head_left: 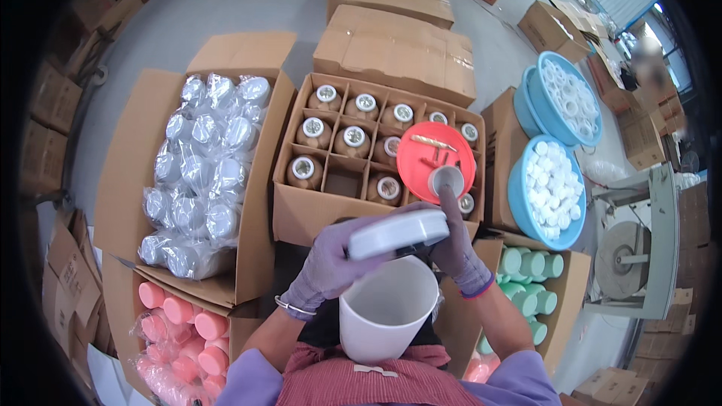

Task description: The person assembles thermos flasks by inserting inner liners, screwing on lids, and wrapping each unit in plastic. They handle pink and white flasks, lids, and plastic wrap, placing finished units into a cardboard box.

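The open carton (120,158), full of wrapped containers (193,173), is the biggest thing near me, just left of the divided carton (316,214). The divided carton stands straight ahead, its cells presumably there to keep the capped jars (354,139) upright and apart. To its right, the nearer blue basin (515,188) gathers small white caps (553,188), probably for easy reach. On my side of the divided carton, close against my apron (361,387), the white tub (380,342) opens upward. The red tray (417,150) rests over the carton's right-hand cells, seemingly a handy stand for the small cup (446,175).

Between the divided carton and the tub's mouth is the white disc (398,233), slightly tilted. The fingers of my left hand (327,256) curl part-closed around its left edge, gripping it; those of my right hand (455,248) lie at its right edge, one stretched toward the cup, and I cannot tell whether they grip. Two hands likely steady it.
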`<state>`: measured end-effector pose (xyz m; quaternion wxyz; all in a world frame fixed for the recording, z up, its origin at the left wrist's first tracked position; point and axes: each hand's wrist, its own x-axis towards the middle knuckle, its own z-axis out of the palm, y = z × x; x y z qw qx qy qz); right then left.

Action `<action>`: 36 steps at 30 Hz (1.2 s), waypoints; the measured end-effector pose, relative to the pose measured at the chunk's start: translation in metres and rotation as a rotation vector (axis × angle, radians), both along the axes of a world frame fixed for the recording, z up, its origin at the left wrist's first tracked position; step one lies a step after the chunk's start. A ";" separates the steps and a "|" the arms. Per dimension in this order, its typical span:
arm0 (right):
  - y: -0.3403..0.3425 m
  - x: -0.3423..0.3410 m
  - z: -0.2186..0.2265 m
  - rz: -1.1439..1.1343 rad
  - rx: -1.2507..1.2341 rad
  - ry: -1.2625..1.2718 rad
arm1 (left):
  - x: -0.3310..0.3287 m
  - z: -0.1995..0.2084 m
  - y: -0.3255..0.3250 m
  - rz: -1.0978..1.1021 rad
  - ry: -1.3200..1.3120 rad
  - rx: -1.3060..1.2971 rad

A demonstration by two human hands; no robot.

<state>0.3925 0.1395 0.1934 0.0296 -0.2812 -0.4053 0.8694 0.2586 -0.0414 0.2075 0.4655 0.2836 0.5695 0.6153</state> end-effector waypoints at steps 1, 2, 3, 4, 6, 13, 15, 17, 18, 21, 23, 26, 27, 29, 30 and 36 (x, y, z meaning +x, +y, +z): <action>-0.002 -0.020 -0.003 -0.094 0.187 -0.047 | -0.005 -0.003 0.008 0.197 -0.055 -0.013; -0.001 -0.035 0.003 -0.104 0.300 -0.046 | -0.017 -0.011 0.014 0.319 -0.327 0.026; 0.003 -0.053 -0.004 -0.099 0.882 0.043 | -0.025 -0.023 0.017 0.448 -0.342 0.068; 0.006 -0.068 -0.011 -0.112 1.463 0.145 | -0.034 -0.036 0.021 0.565 -0.356 0.112; -0.003 -0.102 -0.014 0.084 1.737 0.422 | -0.051 -0.054 0.017 0.729 -0.125 0.018; -0.004 -0.217 -0.154 0.708 1.709 0.106 | -0.128 -0.101 -0.048 1.370 -0.037 0.186; -0.009 -0.241 -0.202 0.632 1.848 0.150 | -0.131 -0.102 -0.050 1.319 -0.046 0.187; -0.013 -0.250 -0.245 0.683 1.911 0.192 | -0.126 -0.105 -0.042 1.249 -0.082 0.201; -0.019 -0.256 -0.246 0.734 1.908 0.159 | -0.123 -0.115 -0.047 1.235 -0.109 0.208; -0.016 -0.253 -0.232 0.756 1.896 0.053 | -0.122 -0.143 -0.057 1.004 0.321 -0.014; -0.004 -0.237 -0.202 0.619 1.835 0.100 | -0.121 -0.155 -0.051 0.974 0.002 0.144; -0.003 -0.204 -0.100 0.431 1.789 0.260 | -0.119 -0.216 -0.070 0.865 -0.873 0.310; 0.002 -0.187 -0.068 0.376 1.810 0.315 | -0.117 -0.200 -0.051 0.767 -0.825 0.214; 0.004 -0.151 -0.009 0.248 1.912 0.408 | -0.110 -0.147 -0.007 0.524 -0.669 0.223; -0.002 -0.133 0.018 0.182 1.988 0.462 | -0.104 -0.125 0.008 0.401 -0.560 0.336; -0.023 -0.035 0.074 0.115 2.084 0.544 | -0.055 -0.039 0.066 0.143 -0.135 0.516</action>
